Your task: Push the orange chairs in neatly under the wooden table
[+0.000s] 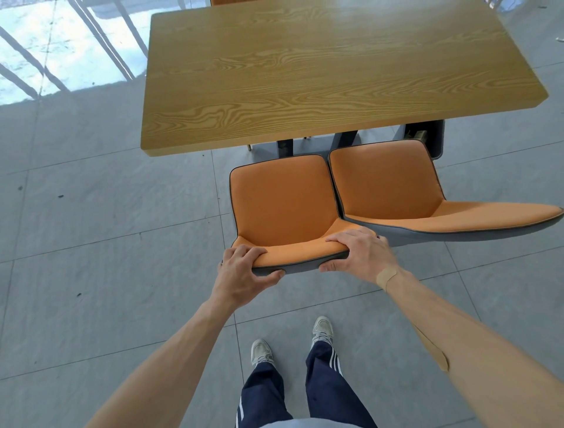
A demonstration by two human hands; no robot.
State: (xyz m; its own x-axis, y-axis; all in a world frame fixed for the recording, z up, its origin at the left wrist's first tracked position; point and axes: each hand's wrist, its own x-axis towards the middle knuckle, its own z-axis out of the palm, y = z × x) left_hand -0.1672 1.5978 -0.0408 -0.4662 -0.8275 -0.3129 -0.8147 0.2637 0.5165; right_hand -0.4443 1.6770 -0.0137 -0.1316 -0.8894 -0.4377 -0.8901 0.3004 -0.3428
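Observation:
Two orange chairs stand side by side on the near side of the wooden table [320, 70]. The left orange chair [280, 198] has its whole seat out in front of the table edge. My left hand [244, 275] grips the left end of its backrest top, and my right hand [360, 253] grips the right end. The right orange chair [387, 180] touches the left one along the seat edge and is turned a little, its backrest pointing right. Its seat front sits close to the table edge. The chair legs are hidden.
Dark table legs [285, 148] show under the near edge. Another orange chair's edge [232, 1] peeks out beyond the table's far side. Grey floor tiles [106, 244] lie all around, with bright window reflections at top left. My feet [293, 342] stand just behind the left chair.

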